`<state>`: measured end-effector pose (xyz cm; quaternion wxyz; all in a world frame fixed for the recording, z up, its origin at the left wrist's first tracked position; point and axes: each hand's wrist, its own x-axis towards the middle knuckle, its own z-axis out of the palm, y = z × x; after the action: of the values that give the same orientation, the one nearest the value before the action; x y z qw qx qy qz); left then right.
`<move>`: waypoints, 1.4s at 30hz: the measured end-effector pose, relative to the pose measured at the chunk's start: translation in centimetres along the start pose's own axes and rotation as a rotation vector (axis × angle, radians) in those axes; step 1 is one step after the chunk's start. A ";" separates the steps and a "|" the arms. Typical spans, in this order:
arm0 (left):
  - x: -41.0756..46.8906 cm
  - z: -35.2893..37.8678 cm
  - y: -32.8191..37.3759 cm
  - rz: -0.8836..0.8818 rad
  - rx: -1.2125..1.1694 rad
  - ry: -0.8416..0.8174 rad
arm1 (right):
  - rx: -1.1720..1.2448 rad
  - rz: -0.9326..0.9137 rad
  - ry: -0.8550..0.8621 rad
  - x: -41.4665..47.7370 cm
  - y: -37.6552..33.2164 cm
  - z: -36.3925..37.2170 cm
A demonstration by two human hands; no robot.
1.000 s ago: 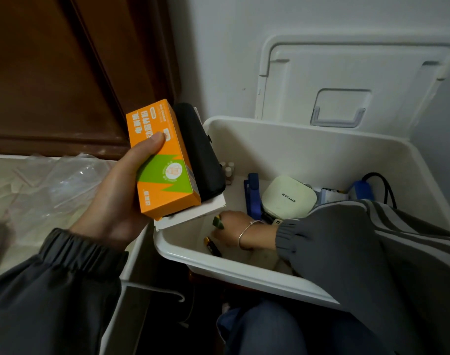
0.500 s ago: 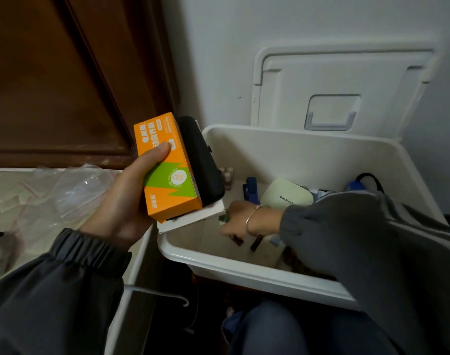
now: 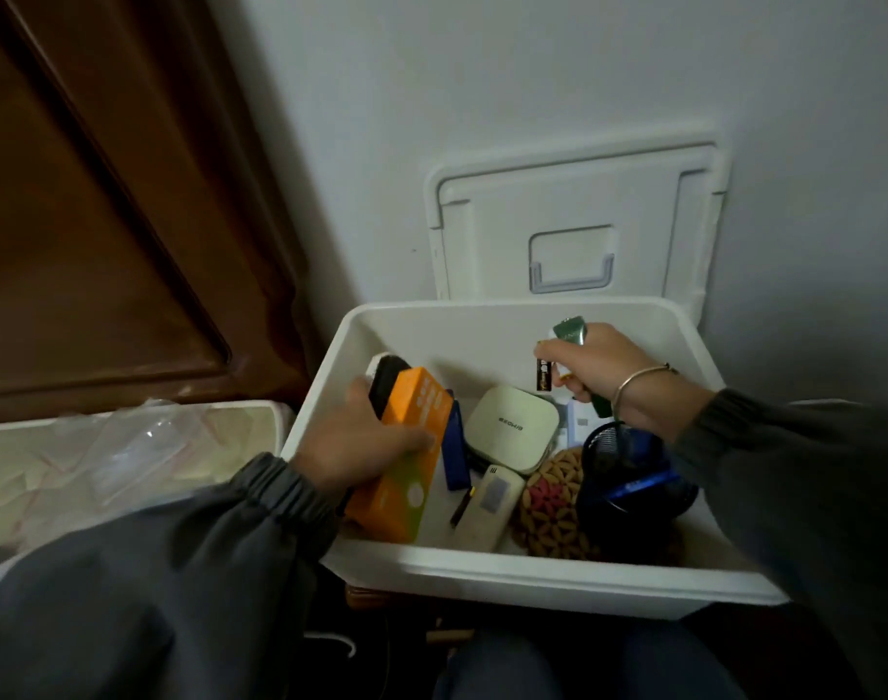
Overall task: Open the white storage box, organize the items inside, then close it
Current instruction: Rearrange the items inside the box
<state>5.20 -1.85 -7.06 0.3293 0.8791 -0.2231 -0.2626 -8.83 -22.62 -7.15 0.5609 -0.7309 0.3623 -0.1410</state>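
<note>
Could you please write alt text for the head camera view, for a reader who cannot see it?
A person's left hand lowers an orange box into an open white storage box, while the right hand holds small items above the clutter inside.

L hand (image 3: 368, 444) lowered orange box (image 3: 409, 454) + black case (image 3: 386, 384) into white storage box (image 3: 532, 573). R hand (image 3: 596, 368) lifted off bottom w/ green item (image 3: 573, 331), battery (image 3: 542, 376).
</note>
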 end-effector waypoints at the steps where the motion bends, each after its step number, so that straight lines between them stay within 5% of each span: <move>1: 0.0 0.6 -0.1 -0.023 0.095 0.003 | 0.042 0.008 0.005 0.1 0.1 0.0; 9: 0.0 3.2 -0.5 -0.197 0.511 0.039 | 0.045 -0.070 0.074 1.2 0.7 -0.3; 23: 1.5 5.4 -0.5 -0.347 0.813 -0.081 | -0.051 -0.105 -0.001 1.1 1.2 -0.1; 38: 2.1 4.8 -2.1 -0.019 0.986 -0.098 | -0.145 -0.112 -0.021 1.0 1.3 -0.1; 42: 2.5 4.0 -2.6 0.180 1.146 -0.068 | -0.171 -0.107 -0.031 1.1 1.3 0.0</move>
<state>5.23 -3.32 -12.21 -0.1855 0.8856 -0.4141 -0.0988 -8.53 -23.58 -8.58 0.4937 -0.7965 0.3247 -0.1280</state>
